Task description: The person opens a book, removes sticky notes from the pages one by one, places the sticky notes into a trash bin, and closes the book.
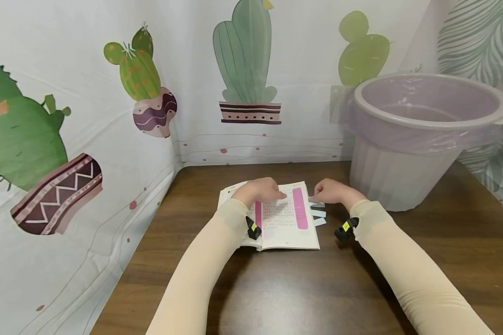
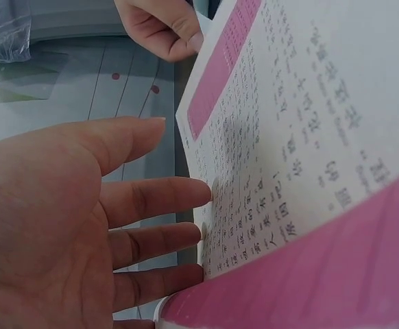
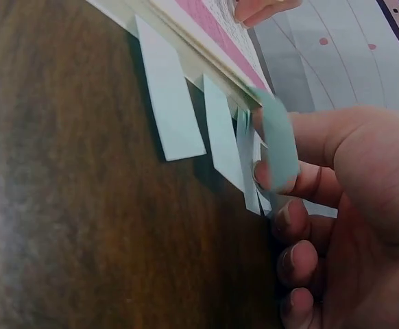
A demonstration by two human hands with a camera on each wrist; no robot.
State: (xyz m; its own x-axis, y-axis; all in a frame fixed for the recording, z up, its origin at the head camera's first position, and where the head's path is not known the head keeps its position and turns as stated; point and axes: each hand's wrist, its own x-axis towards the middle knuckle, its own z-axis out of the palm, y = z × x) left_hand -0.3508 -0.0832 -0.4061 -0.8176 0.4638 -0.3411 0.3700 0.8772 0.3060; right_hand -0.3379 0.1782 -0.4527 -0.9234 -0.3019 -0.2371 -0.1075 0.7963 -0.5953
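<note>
A book [image 1: 282, 237] lies open on the table, with printed text and pink bands on its pages. Several pale blue-green paper strips [image 3: 169, 96] stick out past its right edge. Over the pages is my left hand [image 1: 261, 190]; in the left wrist view its fingers [image 2: 160, 195] are extended, tips at or near the paper. Beside the right edge, my right hand [image 1: 334, 191] has bent fingers around the far strips. One curved strip [image 3: 280, 144] crosses in front of its thumb and index finger, so whether they pinch it is unclear.
A pale wastebasket [image 1: 396, 172] lined with a translucent bag stands at the table's back right. Behind the brown wooden table [image 1: 276, 293] hangs a white cloth [image 1: 193, 70] printed with cacti. A small black device is strapped at each wrist.
</note>
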